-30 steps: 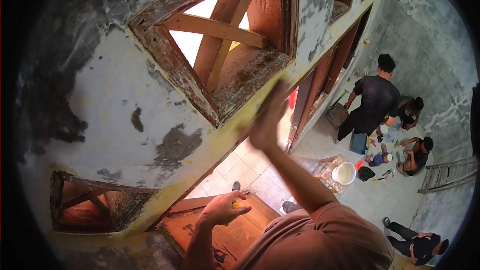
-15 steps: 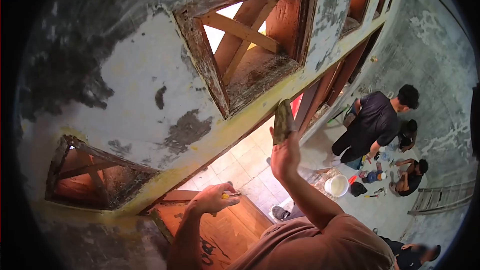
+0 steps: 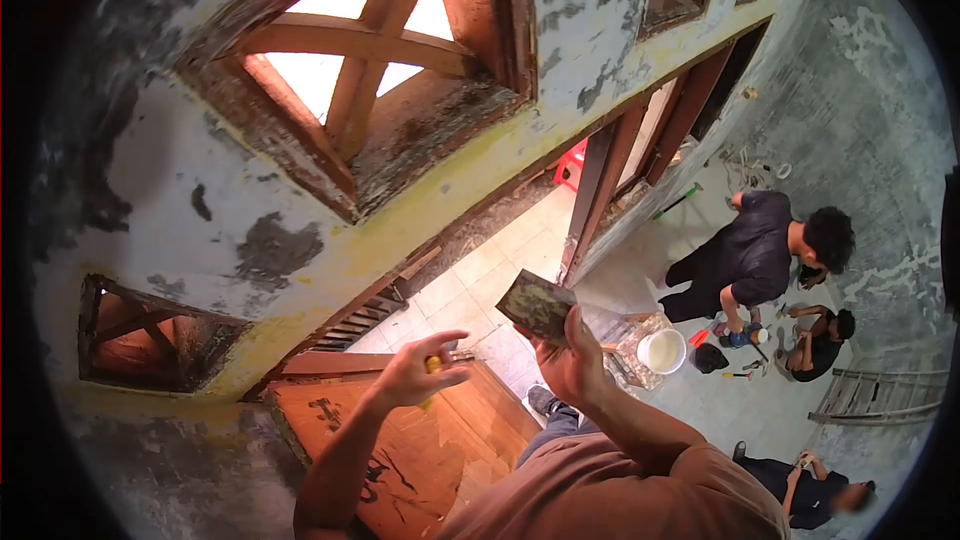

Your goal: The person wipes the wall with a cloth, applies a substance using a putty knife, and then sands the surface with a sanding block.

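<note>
My left hand (image 3: 408, 378) is closed around a small tool with a yellow handle (image 3: 433, 364). A short metal part shows by the fingertips, while the palm hides much of the handle. My right hand (image 3: 577, 365) grips a flat, dark rectangular piece (image 3: 540, 304) by its lower end, thumb along one edge. Its mottled, yellowish-stained face is turned up toward me. Both hands are in front of my torso, apart from each other. Beneath the left one lies an orange-brown wooden panel (image 3: 400, 450) with black marks.
The patchy plastered wall (image 3: 400, 250) has wooden-framed openings with crossed bars (image 3: 375, 38). A white bucket (image 3: 662, 351) stands on the floor. One person in dark clothes (image 3: 745, 250) bends over nearby; others sit farther right. A ladder (image 3: 880, 397) lies along the right side.
My right hand has lowered and tilted the dark piece, so its broad face now shows. My left hand has risen slightly with the yellow-handled tool. The view has shifted; the standing person bends lower.
</note>
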The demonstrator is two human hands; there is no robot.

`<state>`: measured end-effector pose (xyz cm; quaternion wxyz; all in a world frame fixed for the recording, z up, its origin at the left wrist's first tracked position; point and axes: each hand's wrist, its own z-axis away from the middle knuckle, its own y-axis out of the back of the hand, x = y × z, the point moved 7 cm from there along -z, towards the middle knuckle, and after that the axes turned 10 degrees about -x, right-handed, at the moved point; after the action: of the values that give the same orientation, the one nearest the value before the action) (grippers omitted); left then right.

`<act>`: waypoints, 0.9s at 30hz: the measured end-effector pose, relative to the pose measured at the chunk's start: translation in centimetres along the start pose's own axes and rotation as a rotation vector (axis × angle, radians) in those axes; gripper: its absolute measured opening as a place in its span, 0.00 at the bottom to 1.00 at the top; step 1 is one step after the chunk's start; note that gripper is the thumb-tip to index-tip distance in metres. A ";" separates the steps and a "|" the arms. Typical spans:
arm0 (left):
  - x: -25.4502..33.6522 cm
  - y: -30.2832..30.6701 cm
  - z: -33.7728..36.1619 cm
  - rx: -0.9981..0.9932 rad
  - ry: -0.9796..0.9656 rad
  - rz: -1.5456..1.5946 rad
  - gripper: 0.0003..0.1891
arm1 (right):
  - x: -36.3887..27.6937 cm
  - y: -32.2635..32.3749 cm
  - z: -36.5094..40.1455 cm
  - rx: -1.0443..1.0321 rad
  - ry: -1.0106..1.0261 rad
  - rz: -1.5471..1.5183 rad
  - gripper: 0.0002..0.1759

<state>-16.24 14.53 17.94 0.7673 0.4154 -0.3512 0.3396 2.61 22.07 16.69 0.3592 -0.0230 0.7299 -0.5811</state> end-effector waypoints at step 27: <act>-16.0 -39.9 -33.7 0.133 0.551 1.522 0.07 | -0.8 43.3 8.3 0.327 -0.211 0.535 0.32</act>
<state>16.53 23.45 -24.88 0.3587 0.0090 -0.3152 0.8786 24.43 29.55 -20.92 0.5714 0.1675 0.5659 -0.5703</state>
